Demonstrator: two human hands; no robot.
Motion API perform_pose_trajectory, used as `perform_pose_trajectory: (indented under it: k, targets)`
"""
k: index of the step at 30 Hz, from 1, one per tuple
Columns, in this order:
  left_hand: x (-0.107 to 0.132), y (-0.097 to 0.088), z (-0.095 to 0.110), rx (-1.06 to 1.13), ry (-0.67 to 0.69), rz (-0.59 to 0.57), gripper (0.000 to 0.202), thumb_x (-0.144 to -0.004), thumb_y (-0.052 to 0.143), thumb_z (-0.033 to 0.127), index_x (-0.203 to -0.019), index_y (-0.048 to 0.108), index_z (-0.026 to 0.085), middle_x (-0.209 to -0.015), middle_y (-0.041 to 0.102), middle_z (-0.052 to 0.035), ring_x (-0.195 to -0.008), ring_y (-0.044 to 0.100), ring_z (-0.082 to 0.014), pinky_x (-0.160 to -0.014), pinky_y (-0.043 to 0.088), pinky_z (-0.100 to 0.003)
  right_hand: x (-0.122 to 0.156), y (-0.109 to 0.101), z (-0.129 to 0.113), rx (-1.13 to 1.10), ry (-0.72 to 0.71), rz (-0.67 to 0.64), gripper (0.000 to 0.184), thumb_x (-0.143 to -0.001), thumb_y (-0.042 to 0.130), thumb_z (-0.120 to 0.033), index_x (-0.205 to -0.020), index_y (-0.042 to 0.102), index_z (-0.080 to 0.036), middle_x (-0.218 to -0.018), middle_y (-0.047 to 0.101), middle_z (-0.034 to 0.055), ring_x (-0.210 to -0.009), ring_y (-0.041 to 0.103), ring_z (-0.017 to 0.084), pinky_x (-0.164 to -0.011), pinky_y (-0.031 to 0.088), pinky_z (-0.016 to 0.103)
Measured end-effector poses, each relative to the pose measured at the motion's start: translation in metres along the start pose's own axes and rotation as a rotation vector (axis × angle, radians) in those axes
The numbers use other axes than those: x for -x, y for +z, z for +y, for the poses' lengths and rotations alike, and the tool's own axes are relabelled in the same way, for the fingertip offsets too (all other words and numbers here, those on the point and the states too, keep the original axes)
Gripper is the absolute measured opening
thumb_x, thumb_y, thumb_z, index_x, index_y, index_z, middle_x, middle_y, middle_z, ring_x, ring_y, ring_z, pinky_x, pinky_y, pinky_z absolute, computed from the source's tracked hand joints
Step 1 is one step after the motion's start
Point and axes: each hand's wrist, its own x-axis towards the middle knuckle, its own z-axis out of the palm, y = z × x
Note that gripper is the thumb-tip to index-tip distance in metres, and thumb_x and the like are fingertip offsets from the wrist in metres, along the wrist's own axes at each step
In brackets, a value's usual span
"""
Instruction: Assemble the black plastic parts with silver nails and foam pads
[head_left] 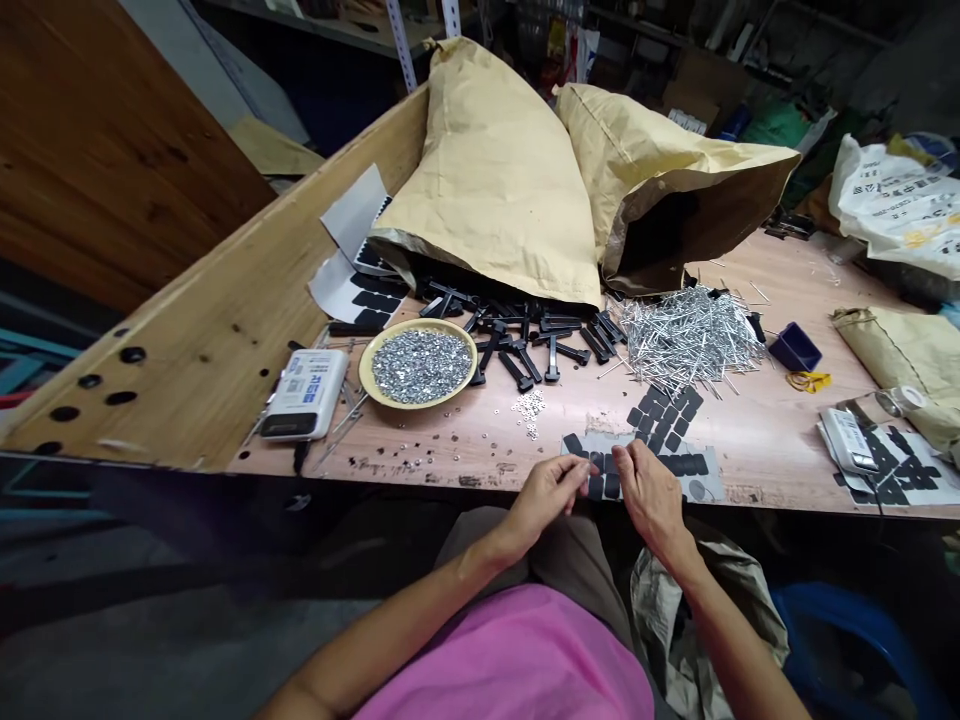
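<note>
Both hands are close together at the table's front edge, above a grey sheet with black adhesive-looking pads (686,464). My left hand (546,492) is closed, thumb against the fingertips; anything in that pinch is too small to make out. Just to its right, my right hand (654,497) is curled with the thumb on top, and what it holds, if anything, is hidden. Beyond the hands lie more loose black pads (664,415). A small scatter of pale washer-like rings (529,406) lies to the left of those.
A yellow bowl (420,398) holds small metal parts, with a white power bank (304,393) at its left. Black plastic parts (517,365) spill from a paper sack (495,190). Metal pins (694,338) form a pile near a dark blue box (796,347).
</note>
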Motion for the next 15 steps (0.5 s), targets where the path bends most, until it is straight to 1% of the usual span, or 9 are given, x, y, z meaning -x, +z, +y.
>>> perform_pose_trajectory:
  k: [2, 3, 4, 6, 7, 9, 11, 13, 15]
  targets:
    - [-0.003, 0.005, 0.003, 0.293, -0.131, -0.012, 0.035, -0.083, 0.051, 0.044, -0.085, 0.067, 0.013, -0.087, 0.068, -0.0078, -0.080, 0.063, -0.0160, -0.070, 0.051, -0.026, 0.013, 0.003, -0.002, -0.180, 0.056, -0.019, 0.039, -0.090, 0.033, -0.052, -0.070, 0.048, -0.021, -0.061, 0.054, 0.0009, -0.054, 0.049, 0.014, -0.051, 0.034, 0.024]
    - [-0.004, 0.008, 0.004, 0.378, -0.157, -0.009, 0.034, -0.081, 0.054, 0.043, -0.084, 0.068, 0.013, -0.097, 0.067, -0.0096, -0.089, 0.063, -0.0176, -0.077, 0.051, -0.028, 0.021, 0.007, -0.004, -0.305, 0.050, -0.057, 0.035, -0.089, 0.036, -0.050, -0.076, 0.050, -0.020, -0.067, 0.057, 0.0019, -0.060, 0.053, 0.015, -0.055, 0.039, 0.025]
    - [-0.004, 0.011, 0.005, 0.417, -0.161, -0.001, 0.031, -0.080, 0.057, 0.042, -0.082, 0.069, 0.013, -0.106, 0.065, -0.0108, -0.099, 0.060, -0.0193, -0.083, 0.050, -0.028, 0.029, 0.012, -0.007, -0.439, 0.037, -0.097, 0.032, -0.088, 0.038, -0.048, -0.083, 0.051, -0.020, -0.075, 0.060, 0.0033, -0.067, 0.057, 0.016, -0.061, 0.044, 0.026]
    - [-0.001, 0.018, 0.005, 0.387, -0.141, 0.017, 0.028, -0.079, 0.058, 0.039, -0.080, 0.070, 0.015, -0.120, 0.058, -0.0115, -0.112, 0.054, -0.0217, -0.090, 0.047, -0.029, 0.045, 0.024, -0.011, -0.682, 0.039, -0.136, 0.030, -0.087, 0.042, -0.046, -0.099, 0.050, -0.019, -0.087, 0.062, 0.0053, -0.079, 0.060, 0.017, -0.070, 0.048, 0.027]
    - [0.000, 0.021, 0.005, 0.347, -0.128, 0.033, 0.027, -0.079, 0.058, 0.039, -0.081, 0.071, 0.015, -0.124, 0.055, -0.0115, -0.116, 0.051, -0.0224, -0.091, 0.046, -0.030, 0.051, 0.029, -0.013, -0.774, 0.067, -0.142, 0.031, -0.087, 0.043, -0.045, -0.105, 0.049, -0.020, -0.087, 0.062, 0.0049, -0.078, 0.060, 0.016, -0.069, 0.049, 0.027]
    - [0.004, 0.025, 0.002, 0.258, -0.111, 0.063, 0.026, -0.080, 0.058, 0.038, -0.080, 0.071, 0.016, -0.127, 0.052, -0.0118, -0.119, 0.049, -0.0234, -0.091, 0.047, -0.030, 0.061, 0.035, -0.016, -0.902, 0.172, -0.186, 0.032, -0.088, 0.039, -0.043, -0.110, 0.046, -0.021, -0.072, 0.058, 0.0006, -0.062, 0.058, 0.014, -0.060, 0.050, 0.026]
    - [0.007, 0.026, -0.004, 0.174, -0.099, 0.077, 0.024, -0.079, 0.058, 0.037, -0.077, 0.070, 0.016, -0.124, 0.053, -0.0123, -0.116, 0.051, -0.0235, -0.090, 0.047, -0.032, 0.069, 0.038, -0.015, -0.985, 0.301, -0.271, 0.029, -0.090, 0.035, -0.041, -0.108, 0.046, -0.021, -0.058, 0.049, -0.0044, -0.046, 0.050, 0.012, -0.050, 0.048, 0.025]
    - [0.011, 0.028, -0.011, 0.087, -0.069, 0.069, 0.022, -0.079, 0.059, 0.035, -0.075, 0.070, 0.017, -0.118, 0.056, -0.0121, -0.111, 0.055, -0.0227, -0.091, 0.047, -0.034, 0.074, 0.038, -0.012, -1.029, 0.396, -0.327, 0.023, -0.089, 0.034, -0.037, -0.099, 0.047, -0.022, -0.056, 0.046, -0.0059, -0.041, 0.047, 0.011, -0.046, 0.046, 0.024]
    - [0.014, 0.032, -0.019, 0.007, -0.019, 0.062, 0.020, -0.079, 0.059, 0.033, -0.074, 0.071, 0.017, -0.111, 0.060, -0.0108, -0.104, 0.058, -0.0213, -0.090, 0.047, -0.035, 0.080, 0.037, -0.008, -1.034, 0.460, -0.341, 0.019, -0.087, 0.034, -0.036, -0.087, 0.046, -0.022, -0.056, 0.046, -0.0061, -0.039, 0.043, 0.009, -0.042, 0.041, 0.022]
